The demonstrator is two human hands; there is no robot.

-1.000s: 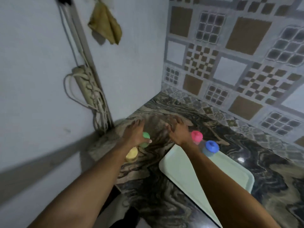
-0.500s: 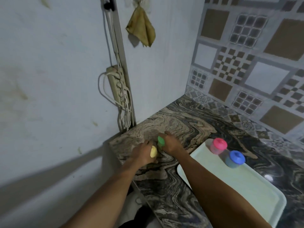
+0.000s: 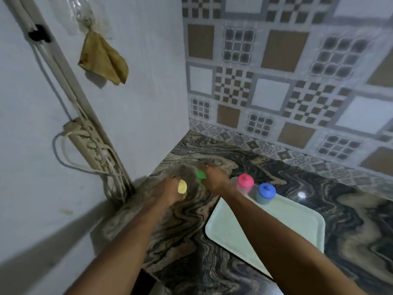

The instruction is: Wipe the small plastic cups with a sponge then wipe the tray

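Head view. The left hand [image 3: 168,191] now grips the yellow cup [image 3: 182,186] and the right hand [image 3: 213,178] the green cup [image 3: 200,173], at ten o'clock from the tray [image 3: 297,222]. A second ago both hands reached open-fingered. The pink cup [image 3: 245,183] and blue cup [image 3: 265,192] wait at its twelve o'clock corner. Wiping can likely begin, though no sponge shows.

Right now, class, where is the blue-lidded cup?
In the head view, the blue-lidded cup stands at the far end of the tray, just right of the pink-lidded cup.

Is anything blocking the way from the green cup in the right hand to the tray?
Nothing visible between the green cup and the tray; the pink cup and blue cup stand only at its far end.
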